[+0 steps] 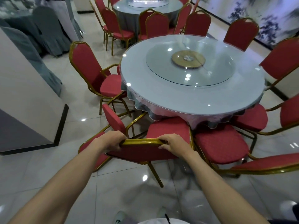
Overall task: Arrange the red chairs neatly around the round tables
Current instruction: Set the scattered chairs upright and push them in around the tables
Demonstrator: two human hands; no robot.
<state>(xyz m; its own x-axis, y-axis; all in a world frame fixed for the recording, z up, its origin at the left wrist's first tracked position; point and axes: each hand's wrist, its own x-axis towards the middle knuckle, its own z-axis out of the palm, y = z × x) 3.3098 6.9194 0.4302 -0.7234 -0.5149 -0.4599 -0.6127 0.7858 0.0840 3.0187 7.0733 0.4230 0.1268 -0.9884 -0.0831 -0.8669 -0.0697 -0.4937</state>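
Note:
A red chair with a gold frame (142,151) stands right in front of me, its seat (168,129) reaching under the cloth of the near round table (145,81). My left hand (113,140) grips the left end of its top rail and my right hand (174,143) grips the right end. Several more red chairs ring this table: one at the left (90,68), one turned askew beside my chair (113,120), one close on the right (221,144). A second round table (123,7) with its own red chairs stands behind.
A glass turntable (161,65) lies on the near table. A white pillar with a dark base (32,101) stands to the left. Grey-covered chairs (47,25) fill the far left. A painted wall panel (258,15) runs along the right. The floor is glossy tile (129,199).

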